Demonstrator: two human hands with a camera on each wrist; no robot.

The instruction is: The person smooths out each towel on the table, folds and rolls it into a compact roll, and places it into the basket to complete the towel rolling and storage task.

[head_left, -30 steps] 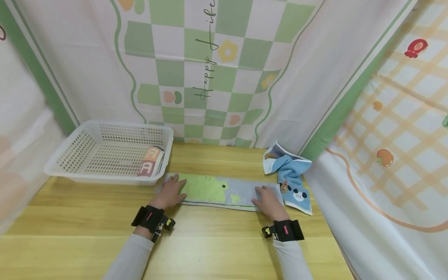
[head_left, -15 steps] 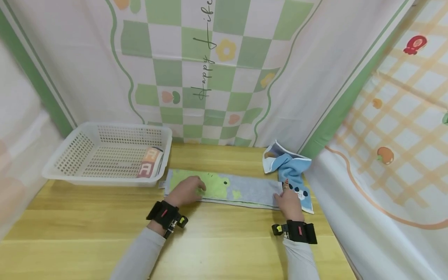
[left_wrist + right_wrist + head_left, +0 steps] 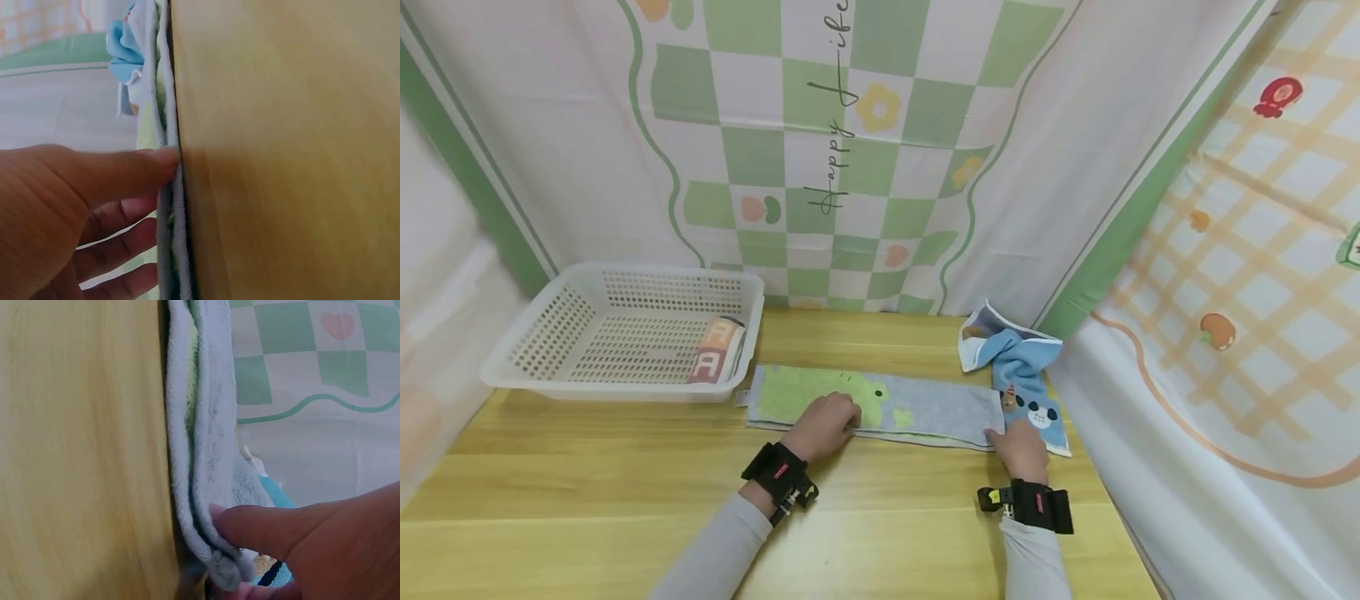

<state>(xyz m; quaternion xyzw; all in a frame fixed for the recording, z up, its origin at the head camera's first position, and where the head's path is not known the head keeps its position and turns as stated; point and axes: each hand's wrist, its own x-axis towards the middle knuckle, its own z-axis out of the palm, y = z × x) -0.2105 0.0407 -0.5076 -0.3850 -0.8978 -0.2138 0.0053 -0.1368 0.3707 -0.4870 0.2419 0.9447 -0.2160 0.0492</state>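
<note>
1. The folded towel point(image 3: 940, 408), grey-blue with a green animal print, lies lengthwise across the table point(image 3: 865, 517), its left end just beside the basket and its right end right up against the blue cloth.
2. The left hand point(image 3: 823, 425) is at the towel's near edge, left of its middle: the thumb touches the layered edge, the bent fingers reach over the top—whether they pinch, I cannot tell.
3. The right hand point(image 3: 1022, 454) pinches the near right corner, thumb on top and a fingertip underneath.
4. The blue cloth point(image 3: 1026, 367), white-edged, lies crumpled at the far right, with animal faces on its near part.
5. The white basket point(image 3: 625, 392) stands at the far left—a folded cloth point(image 3: 711, 354) with letters lies in its right side.
6. A green-checked curtain point(image 3: 880, 167) hangs beyond the table.
</note>
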